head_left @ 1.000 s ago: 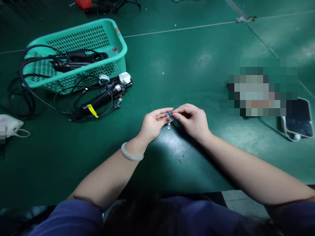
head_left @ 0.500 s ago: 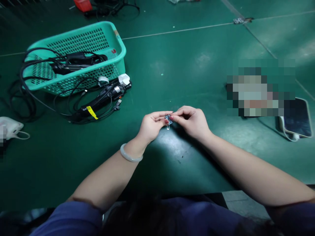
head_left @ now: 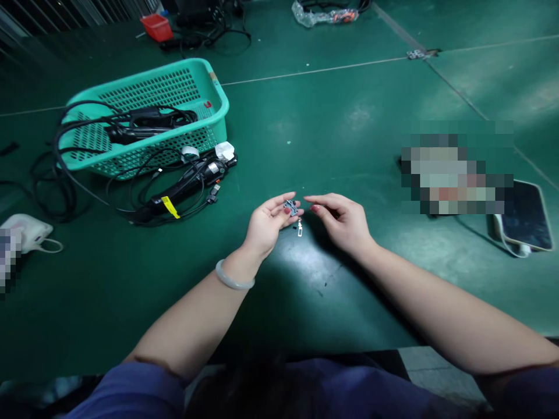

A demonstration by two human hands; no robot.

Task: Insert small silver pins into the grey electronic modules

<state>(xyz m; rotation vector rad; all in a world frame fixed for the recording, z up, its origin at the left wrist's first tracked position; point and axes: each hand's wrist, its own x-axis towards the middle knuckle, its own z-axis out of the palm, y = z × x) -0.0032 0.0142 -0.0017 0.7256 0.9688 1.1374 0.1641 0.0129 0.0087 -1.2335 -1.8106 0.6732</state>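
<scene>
My left hand (head_left: 264, 227) pinches a small blue-grey piece with holes or arms (head_left: 290, 208) between thumb and fingers; its exact kind is too small to make out. Just below those fingertips shows a small bright loop-shaped piece (head_left: 300, 231); whether it lies on the table or hangs from the fingers I cannot tell. A little to the right, my right hand (head_left: 347, 220) hovers with index finger stretched toward the grey piece and thumb apart from it. Nothing shows between its fingertips. A gap separates the two hands.
A green basket (head_left: 222, 110) with black corded devices stands at the left on the green table (head_left: 262, 314). Beside it lies a black handheld device (head_left: 183, 185) with cables. At right are a phone (head_left: 526, 215) and a blurred-out item. A red box (head_left: 157, 28) sits far back.
My right hand has let go of the grey piece and drawn slightly right. My left hand keeps hold of it, fingers more spread. The view has tilted up a little.
</scene>
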